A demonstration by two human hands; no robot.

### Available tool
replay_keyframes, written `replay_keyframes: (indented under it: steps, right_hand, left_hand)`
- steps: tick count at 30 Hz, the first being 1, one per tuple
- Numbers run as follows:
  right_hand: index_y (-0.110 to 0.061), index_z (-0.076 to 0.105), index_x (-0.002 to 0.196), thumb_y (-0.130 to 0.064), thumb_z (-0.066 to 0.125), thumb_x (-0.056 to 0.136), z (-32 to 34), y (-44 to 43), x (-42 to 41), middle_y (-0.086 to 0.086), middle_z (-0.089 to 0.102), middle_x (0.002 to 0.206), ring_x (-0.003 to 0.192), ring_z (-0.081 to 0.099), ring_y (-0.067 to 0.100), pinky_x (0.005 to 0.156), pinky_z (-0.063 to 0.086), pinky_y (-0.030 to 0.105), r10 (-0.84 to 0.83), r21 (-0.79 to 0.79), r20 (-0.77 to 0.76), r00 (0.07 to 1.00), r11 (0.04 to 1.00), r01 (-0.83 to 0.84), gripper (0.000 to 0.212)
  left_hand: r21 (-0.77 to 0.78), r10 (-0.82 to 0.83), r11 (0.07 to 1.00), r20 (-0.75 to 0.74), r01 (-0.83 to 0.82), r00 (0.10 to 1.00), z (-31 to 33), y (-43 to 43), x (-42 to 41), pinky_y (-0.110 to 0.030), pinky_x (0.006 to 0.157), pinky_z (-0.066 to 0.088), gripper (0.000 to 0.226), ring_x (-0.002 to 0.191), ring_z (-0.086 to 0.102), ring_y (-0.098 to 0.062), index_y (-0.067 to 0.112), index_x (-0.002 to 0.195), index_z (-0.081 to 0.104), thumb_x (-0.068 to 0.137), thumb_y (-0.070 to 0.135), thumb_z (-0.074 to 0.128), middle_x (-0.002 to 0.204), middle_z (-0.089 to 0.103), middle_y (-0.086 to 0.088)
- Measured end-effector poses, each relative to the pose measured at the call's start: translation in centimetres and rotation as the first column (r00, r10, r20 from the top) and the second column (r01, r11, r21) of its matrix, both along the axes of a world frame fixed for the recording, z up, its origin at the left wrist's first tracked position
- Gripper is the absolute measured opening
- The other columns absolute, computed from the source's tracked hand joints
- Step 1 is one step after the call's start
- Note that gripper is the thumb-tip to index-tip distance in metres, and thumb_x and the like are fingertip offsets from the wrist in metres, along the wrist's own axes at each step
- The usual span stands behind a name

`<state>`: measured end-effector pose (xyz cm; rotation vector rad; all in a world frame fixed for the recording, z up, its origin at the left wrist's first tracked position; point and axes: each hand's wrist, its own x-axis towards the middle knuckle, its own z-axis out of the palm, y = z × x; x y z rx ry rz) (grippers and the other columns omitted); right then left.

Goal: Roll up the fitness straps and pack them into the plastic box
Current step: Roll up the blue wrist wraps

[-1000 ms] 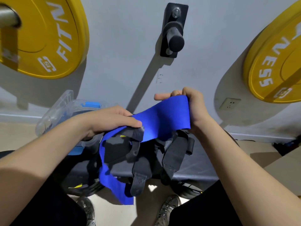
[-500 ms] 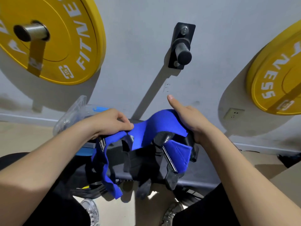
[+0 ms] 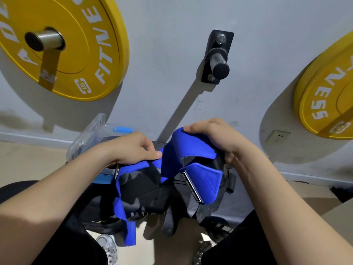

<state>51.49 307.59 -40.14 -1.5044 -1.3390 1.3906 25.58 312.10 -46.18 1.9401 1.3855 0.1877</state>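
Rolled on a little since half a second back, with the right hand point(image 3: 225, 144) now curled down over the top of the bundle instead of pointing a finger at the wall point(image 3: 172, 54), and the left hand point(image 3: 131, 148) gripping much as before.

Mid-roll, by the look of it, with nothing of this piece yet in the plastic box point(image 3: 89, 136) at the far left of the tabletop point(image 3: 225, 213). For a tight roll: keep the blue strap point(image 3: 172, 152) taut between both hands, feed it flat and square so the edges stack, gather the black straps point(image 3: 141, 188) inside rather than leaving them to hang off the near edge, and turn with the right wrist while paying out slowly from the left. Likely trouble otherwise: a lopsided roll too fat for the box.

Held over the tabletop, at the middle. On the right, wrapped under curled fingers point(image 3: 191, 129), one tip pressed on the top fold. On the left, pinched between thumb and fingers point(image 3: 146, 145), just beside the roll, tail falling away to the near left.
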Motion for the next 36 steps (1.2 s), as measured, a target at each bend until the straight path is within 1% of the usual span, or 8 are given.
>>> replay_keyframes:
  steps: [5,11,16,22,25,28,31,36]
  right_hand:
    - [-0.012,0.070,0.081,-0.023,0.072,0.103,-1.0,0.8,-1.2,-0.004,0.067,0.065,0.054,0.058,0.007,0.052,0.047,0.017,0.049,0.133,0.209,0.977,0.988,-0.078,0.024]
    - [-0.004,0.072,0.106,-0.034,0.062,0.106,-1.4,1.3,-1.1,0.011,0.075,0.101,0.092,0.071,0.025,0.069,0.049,0.028,0.066,0.100,0.621,0.781,0.982,-0.163,0.032]
    - [-0.014,0.073,0.114,-0.032,0.061,0.106,-1.3,1.5,-1.0,0.006,0.075,0.109,0.107,0.071,0.026,0.097,0.058,0.041,0.162,-0.025,0.626,0.763,0.982,-0.188,0.023]
    - [-0.018,0.078,0.105,-0.028,0.065,0.103,-1.9,1.3,-1.9,0.006,0.080,0.104,0.104,0.075,0.027,0.101,0.060,0.049,0.233,-0.107,0.574,0.785,0.972,-0.210,0.016]
    - [-0.003,0.074,0.109,-0.026,0.062,0.102,-2.1,1.1,-2.5,0.019,0.077,0.108,0.105,0.074,0.037,0.097,0.060,0.053,0.139,-0.048,0.598,0.789,0.989,-0.137,0.026]
    - [0.008,0.067,0.116,-0.022,0.062,0.100,-2.2,1.5,-2.3,0.030,0.075,0.100,0.080,0.069,0.032,0.085,0.061,0.048,0.039,0.035,0.550,0.834,0.997,-0.070,0.034]
    - [-0.002,0.075,0.101,-0.018,0.064,0.103,-1.6,1.7,-2.0,0.009,0.072,0.082,0.075,0.062,0.019,0.075,0.054,0.033,0.070,0.043,0.433,0.899,0.994,-0.099,0.019]
    - [-0.015,0.071,0.106,-0.011,0.060,0.106,-0.3,1.2,-1.4,0.015,0.069,0.083,0.075,0.057,0.023,0.075,0.046,0.039,0.219,0.125,0.368,0.904,0.951,-0.281,0.012]
  left_hand:
    - [-0.039,0.001,0.999,0.061,0.001,0.998,0.2,-0.2,-0.4,-0.017,0.061,0.046,0.029,0.055,0.061,0.001,0.032,0.083,0.078,0.100,0.055,0.070,0.066,0.072,0.014]
    - [0.015,0.139,0.989,0.179,-0.144,0.974,-0.1,0.4,-1.4,-0.032,0.073,0.046,0.029,0.066,0.058,-0.014,0.019,0.091,0.075,0.105,0.043,0.066,0.074,0.070,0.001]
    - [0.102,0.273,0.940,0.343,-0.324,0.899,0.5,0.2,-0.9,-0.033,0.073,0.053,0.034,0.067,0.071,-0.010,0.018,0.090,0.074,0.109,0.043,0.060,0.074,0.079,0.003]
    - [-0.164,0.375,0.922,0.613,-0.352,0.695,1.8,0.2,-0.5,-0.034,0.069,0.058,0.042,0.080,0.072,-0.031,-0.001,0.104,0.077,0.100,0.040,0.073,0.096,0.077,-0.030]
    - [-0.177,0.267,0.963,0.500,-0.204,0.824,1.7,-0.1,-1.0,-0.033,0.063,0.063,0.038,0.075,0.078,-0.026,0.020,0.112,0.070,0.085,0.039,0.089,0.092,0.082,-0.014]
    - [0.081,0.044,0.995,0.202,-0.062,0.978,0.6,-0.4,-0.9,-0.034,0.065,0.055,0.056,0.063,0.063,-0.010,0.044,0.111,0.054,0.075,0.042,0.097,0.095,0.068,-0.004]
    - [0.072,-0.062,0.996,0.219,0.047,0.974,0.2,-0.3,-0.5,-0.033,0.066,0.049,0.051,0.054,0.049,-0.002,0.045,0.108,0.061,0.071,0.040,0.097,0.094,0.064,0.003]
    - [0.032,-0.104,0.995,0.317,0.099,0.943,0.2,0.0,-0.7,-0.022,0.064,0.047,0.055,0.055,0.058,-0.001,0.054,0.116,0.059,0.078,0.030,0.089,0.089,0.071,0.008]
